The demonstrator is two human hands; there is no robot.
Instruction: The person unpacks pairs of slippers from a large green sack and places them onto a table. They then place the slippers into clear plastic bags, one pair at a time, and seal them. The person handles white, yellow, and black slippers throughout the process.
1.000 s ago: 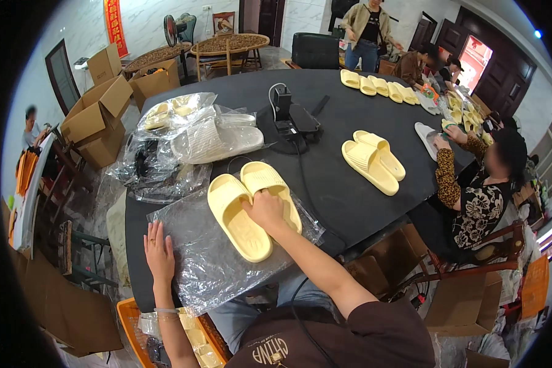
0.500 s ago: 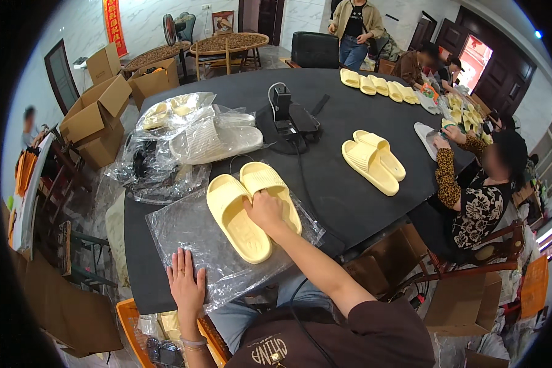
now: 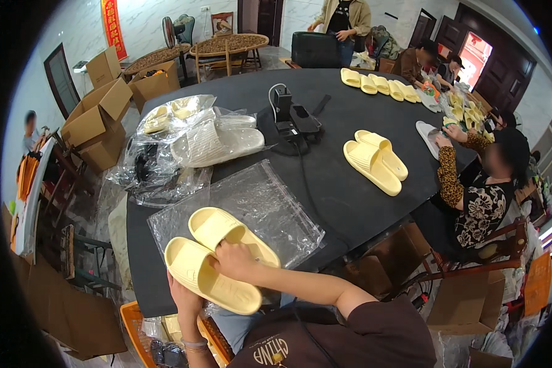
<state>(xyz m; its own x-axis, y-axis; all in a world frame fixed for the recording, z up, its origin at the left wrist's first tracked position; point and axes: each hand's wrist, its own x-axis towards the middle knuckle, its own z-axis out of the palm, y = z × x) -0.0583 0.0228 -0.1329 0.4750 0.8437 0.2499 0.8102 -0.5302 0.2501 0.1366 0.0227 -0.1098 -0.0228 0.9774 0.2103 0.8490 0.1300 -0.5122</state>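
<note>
**Holding a pair of pale yellow, open-toed slides [image 3: 219, 291] with the bare right hand [image 3: 234, 260]**

Clamped with the right grip on the inner sides of both slides, with the fingers going in between, just behind the wide straps. Placed side by side and slanting, with toes toward the upper left and heels toward the lower right. Located at the near edge of the black, smooth-topped table [image 3: 362, 218], in front of the near part of a flat, clear plastic bag [image 3: 267, 205]. Impossible to tell for sure: resting on the bag, or slightly lifted.

Seen just below the nearer slide: the bare left hand [image 3: 185, 295], with a pale band [image 3: 196, 345] around the wrist. Because of the fingers hidden behind the slide, impossible to tell the left grip as apart or together.

Lying farther to the right, well apart: a second pale yellow pair of slides [image 3: 371, 165]. On the left part of the table: a white, ribbed slide in clear plastic [image 3: 218, 144]. At the right edge: another person's hands [image 3: 442, 141] at a white slide [image 3: 425, 136]. Below the table, at the lower left: an orange plastic crate [image 3: 129, 322].
</note>
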